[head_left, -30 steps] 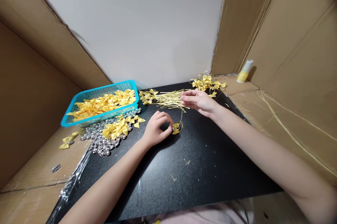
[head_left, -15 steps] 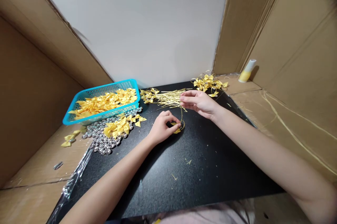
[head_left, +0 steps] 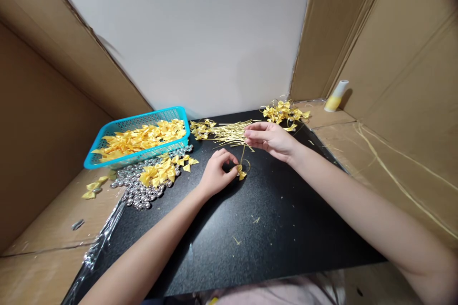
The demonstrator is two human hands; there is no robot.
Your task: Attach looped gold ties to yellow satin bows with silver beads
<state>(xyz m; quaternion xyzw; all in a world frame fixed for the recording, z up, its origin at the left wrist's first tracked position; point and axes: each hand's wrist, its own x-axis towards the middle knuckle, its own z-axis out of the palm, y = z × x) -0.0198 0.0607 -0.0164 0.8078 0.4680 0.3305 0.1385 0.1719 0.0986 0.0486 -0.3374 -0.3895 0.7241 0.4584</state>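
Observation:
My left hand (head_left: 220, 171) is closed, thumb and forefinger pinching a small yellow ribbon bow (head_left: 242, 173) just above the black tabletop. From the bow a thin gold cord (head_left: 243, 153) runs up to my right hand (head_left: 269, 140), whose fingertips are pressed together on its upper end. A loop of cord curls at the bow's right side. Right behind my right fingers lies a bundle of cut gold cords (head_left: 231, 133). Whether a bead sits on the pinched bow is hard to make out.
A turquoise basket (head_left: 134, 159) of yellow bows stands at the left. Silver beads (head_left: 141, 195) and loose bows (head_left: 161, 173) lie before it. Corded bows (head_left: 284, 113) are heaped at the back right, near a yellow-and-white cone (head_left: 336, 96). Cardboard walls flank the table.
The bow has turned in my left fingers and shows more clearly now. My left thumb shifted across it and back. My right hand has stayed nearly in place with the cord.

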